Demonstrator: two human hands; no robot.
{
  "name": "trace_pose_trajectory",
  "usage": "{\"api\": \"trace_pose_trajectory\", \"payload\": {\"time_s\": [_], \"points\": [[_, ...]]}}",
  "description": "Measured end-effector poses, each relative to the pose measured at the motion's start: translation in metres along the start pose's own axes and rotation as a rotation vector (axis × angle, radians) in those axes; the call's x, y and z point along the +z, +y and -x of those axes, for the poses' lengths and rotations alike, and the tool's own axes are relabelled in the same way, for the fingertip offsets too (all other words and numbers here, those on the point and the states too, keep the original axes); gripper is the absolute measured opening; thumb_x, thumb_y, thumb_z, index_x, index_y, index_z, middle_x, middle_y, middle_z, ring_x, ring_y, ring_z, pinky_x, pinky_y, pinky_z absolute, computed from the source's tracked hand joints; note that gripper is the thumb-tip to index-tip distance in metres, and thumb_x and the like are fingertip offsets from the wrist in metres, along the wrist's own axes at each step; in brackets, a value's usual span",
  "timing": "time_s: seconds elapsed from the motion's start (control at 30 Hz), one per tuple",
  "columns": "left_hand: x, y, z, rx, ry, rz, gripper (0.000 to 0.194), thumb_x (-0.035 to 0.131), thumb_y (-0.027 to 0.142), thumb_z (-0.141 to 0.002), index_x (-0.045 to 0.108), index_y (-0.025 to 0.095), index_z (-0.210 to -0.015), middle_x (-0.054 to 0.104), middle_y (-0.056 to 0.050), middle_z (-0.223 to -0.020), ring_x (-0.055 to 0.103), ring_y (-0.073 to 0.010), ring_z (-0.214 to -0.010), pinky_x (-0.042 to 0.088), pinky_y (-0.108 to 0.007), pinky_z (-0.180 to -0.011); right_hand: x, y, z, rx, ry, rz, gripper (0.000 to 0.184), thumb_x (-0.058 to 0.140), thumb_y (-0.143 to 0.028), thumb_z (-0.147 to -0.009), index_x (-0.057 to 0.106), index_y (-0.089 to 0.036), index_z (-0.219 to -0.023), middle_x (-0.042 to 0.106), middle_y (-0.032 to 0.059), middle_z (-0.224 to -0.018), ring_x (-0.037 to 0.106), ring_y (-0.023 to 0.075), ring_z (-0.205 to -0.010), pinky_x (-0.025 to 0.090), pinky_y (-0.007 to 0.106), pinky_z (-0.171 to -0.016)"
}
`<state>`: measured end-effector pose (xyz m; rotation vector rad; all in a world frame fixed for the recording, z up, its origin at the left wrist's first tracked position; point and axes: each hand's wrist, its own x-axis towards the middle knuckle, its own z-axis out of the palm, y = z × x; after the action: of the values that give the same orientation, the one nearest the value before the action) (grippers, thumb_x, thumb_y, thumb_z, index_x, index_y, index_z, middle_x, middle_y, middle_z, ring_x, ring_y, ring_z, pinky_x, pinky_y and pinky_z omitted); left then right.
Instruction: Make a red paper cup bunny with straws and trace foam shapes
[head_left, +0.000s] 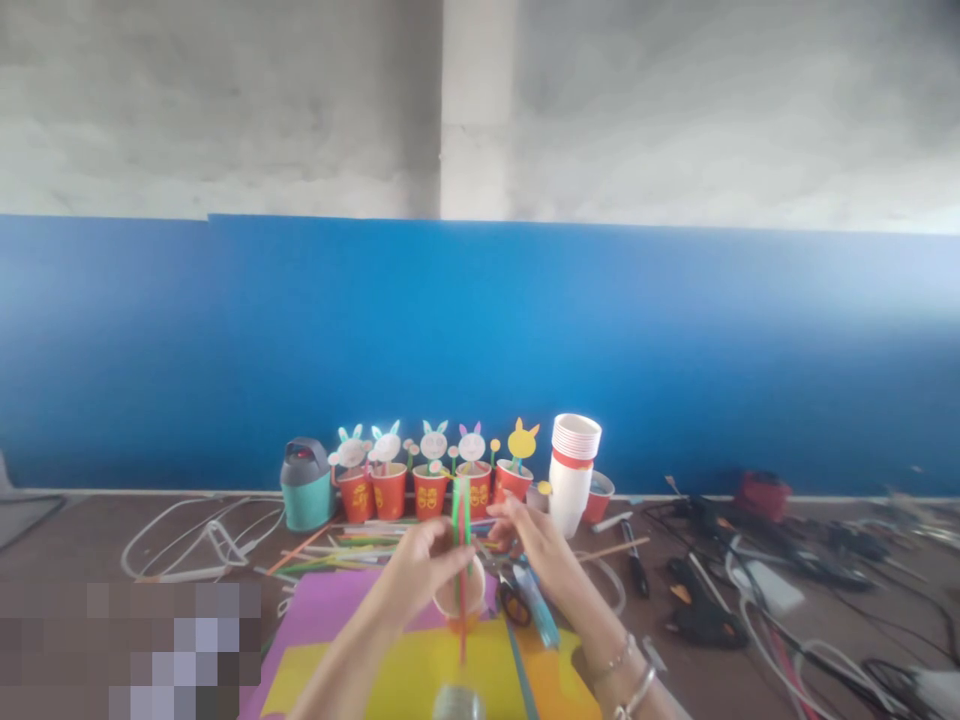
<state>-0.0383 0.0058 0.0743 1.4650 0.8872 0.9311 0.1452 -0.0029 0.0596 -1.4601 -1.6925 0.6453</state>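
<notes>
Two bare hands meet over the middle of the counter [844,625], where the left hand [429,560] pinches slender green and red strips [462,525] upright between thumb and fingers. The right hand [523,530] is just beside them, its fingers loosely curled; whether it grips anything small, I cannot tell. The lower red length crosses in front of a paper cup [447,604] in this view, and whether any of it touches the cup is unclear. Under the cup spread a yellow sheet [397,665] and a purple sheet [322,603], with scissors [514,604] and a light-blue packet [538,612] near the right wrist. Behind the hands lie loose colored sticks [352,550], and beyond those stands a row of five red cups [430,495], each topped by an eared animal head; four heads are pale, and the rightmost [522,441] is yellow. A teal container [307,500] with a grey top stands at the row's left, a tall stack of white cups [570,495] at its right. Cables and a black tool [701,605] clutter the far right, and a blue panel [480,320] rises behind everything.
</notes>
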Motion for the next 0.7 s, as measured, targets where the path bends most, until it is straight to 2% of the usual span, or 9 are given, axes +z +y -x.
{"api": "trace_pose_trajectory", "payload": {"time_s": [0.03, 0.07, 0.1, 0.17, 0.2, 0.33, 0.43, 0.57, 0.7], "points": [[-0.003, -0.001, -0.002, 0.01, 0.113, 0.032, 0.033, 0.073, 0.043, -0.065, 0.065, 0.014, -0.077, 0.061, 0.0, -0.061, 0.049, -0.0108, -0.052, 0.034, -0.021, -0.048, -0.001, 0.007, 0.0, -0.006, -0.06, 0.25, 0.04, 0.029, -0.029, -0.095, 0.064, -0.014, -0.106, 0.069, 0.0097, -0.09, 0.064, 0.0201, -0.081, 0.048, 0.028, -0.071], [-0.006, -0.001, -0.003, 0.021, 0.209, 0.074, 0.034, 0.073, 0.044, -0.065, 0.066, 0.014, -0.078, 0.062, 0.0, -0.061, 0.049, -0.0101, -0.051, 0.032, -0.02, -0.046, -0.001, 0.014, 0.001, 0.017, -0.089, 0.383, 0.03, 0.04, -0.02, -0.088, 0.066, -0.012, -0.103, 0.069, 0.0119, -0.092, 0.063, 0.0222, -0.085, 0.047, 0.03, -0.075], [-0.009, 0.0, -0.004, 0.028, 0.288, 0.118, 0.033, 0.074, 0.044, -0.064, 0.066, 0.015, -0.078, 0.064, 0.0, -0.062, 0.05, -0.0099, -0.051, 0.031, -0.02, -0.045, -0.001, 0.02, 0.002, 0.029, -0.109, 0.47, 0.028, 0.049, -0.012, -0.079, 0.066, -0.011, -0.102, 0.068, 0.0139, -0.096, 0.062, 0.0248, -0.092, 0.045, 0.031, -0.08], [-0.015, 0.001, -0.005, 0.021, 0.391, 0.206, 0.033, 0.075, 0.044, -0.064, 0.066, 0.015, -0.078, 0.067, -0.001, -0.067, 0.055, -0.0112, -0.056, 0.033, -0.019, -0.047, 0.004, 0.028, 0.005, 0.059, -0.12, 0.586, 0.038, 0.055, -0.002, -0.066, 0.067, -0.01, -0.101, 0.066, 0.0174, -0.102, 0.058, 0.0301, -0.103, 0.041, 0.036, -0.088], [-0.017, 0.003, -0.005, 0.016, 0.427, 0.24, 0.033, 0.076, 0.043, -0.063, 0.066, 0.015, -0.078, 0.068, -0.002, -0.069, 0.058, -0.0126, -0.059, 0.037, -0.019, -0.049, 0.008, 0.029, 0.007, 0.069, -0.121, 0.635, 0.04, 0.054, 0.0, -0.065, 0.068, -0.011, -0.101, 0.064, 0.0185, -0.104, 0.055, 0.0321, -0.106, 0.039, 0.038, -0.09], [-0.023, 0.009, -0.002, 0.038, 0.479, 0.281, 0.036, 0.078, 0.042, -0.061, 0.067, 0.015, -0.081, 0.068, -0.003, -0.073, 0.063, -0.0182, -0.07, 0.048, -0.025, -0.06, 0.021, 0.028, 0.009, 0.113, -0.099, 0.766, 0.032, 0.048, -0.003, -0.074, 0.069, -0.013, -0.096, 0.06, 0.0209, -0.108, 0.052, 0.036, -0.108, 0.038, 0.043, -0.087], [-0.025, 0.01, -0.001, 0.06, 0.536, 0.234, 0.037, 0.078, 0.042, -0.061, 0.067, 0.014, -0.083, 0.067, -0.003, -0.073, 0.061, -0.0173, -0.069, 0.048, -0.025, -0.058, 0.022, 0.027, 0.006, 0.147, -0.091, 0.791, 0.03, 0.046, -0.005, -0.078, 0.07, -0.015, -0.092, 0.062, 0.0197, -0.105, 0.055, 0.0338, -0.103, 0.037, 0.041, -0.084], [-0.031, 0.007, -0.004, 0.063, 0.591, 0.171, 0.04, 0.075, 0.046, -0.063, 0.067, 0.013, -0.086, 0.066, -0.003, -0.074, 0.055, -0.0124, -0.06, 0.042, -0.021, -0.05, 0.009, 0.026, 0.004, 0.159, -0.102, 0.74, 0.033, 0.043, -0.002, -0.078, 0.068, -0.016, -0.092, 0.066, 0.0159, -0.096, 0.06, 0.0284, -0.093, 0.037, 0.037, -0.08], [-0.038, 0.004, -0.007, 0.107, 0.592, 0.154, 0.042, 0.075, 0.048, -0.064, 0.067, 0.013, -0.088, 0.062, -0.001, -0.07, 0.047, -0.0086, -0.054, 0.037, -0.019, -0.047, -0.013, 0.024, 0.004, 0.103, -0.12, 0.604, 0.035, 0.044, 0.0, -0.074, 0.064, -0.018, -0.095, 0.067, 0.009, -0.094, 0.061, 0.0222, -0.09, 0.037, 0.03, -0.074]]}}
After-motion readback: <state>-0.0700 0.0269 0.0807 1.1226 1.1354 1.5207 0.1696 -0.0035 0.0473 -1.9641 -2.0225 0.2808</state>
